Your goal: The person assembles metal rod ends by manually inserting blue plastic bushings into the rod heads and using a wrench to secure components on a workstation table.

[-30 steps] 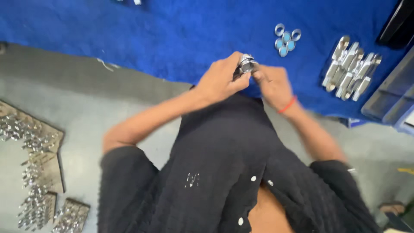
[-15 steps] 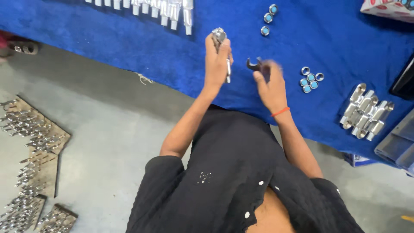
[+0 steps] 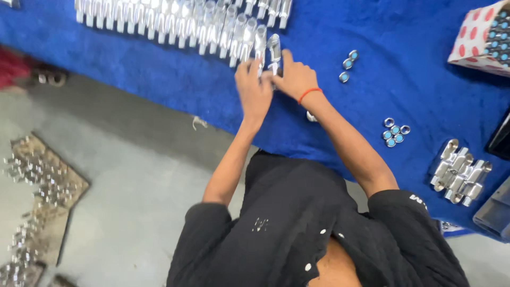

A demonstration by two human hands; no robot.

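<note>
Hands meet at the row's end: I see my right hand (image 3: pixel 295 79) pinching a chrome fitting (image 3: pixel 274 50) upright beside the lined-up chrome pieces (image 3: pixel 180 24), left hand (image 3: pixel 254 90) curled, steadying its base, keeping it aligned on the blue cloth (image 3: pixel 159 79)

Two hands, the left hand (image 3: pixel 254 87) and the right hand (image 3: pixel 294 78), meet at one shiny metal piece (image 3: pixel 273 50). On the blue surface (image 3: pixel 159 69) there is one long row of shiny metal pieces (image 3: pixel 180 21), too many and too blurry to count. Three small nuts (image 3: pixel 348 65) sit together. Six more nuts (image 3: pixel 396 133) sit in another bunch. One pile of metal pieces (image 3: pixel 459 172) lies at the right. One spotted box (image 3: pixel 481 34) stands in the corner.
</note>
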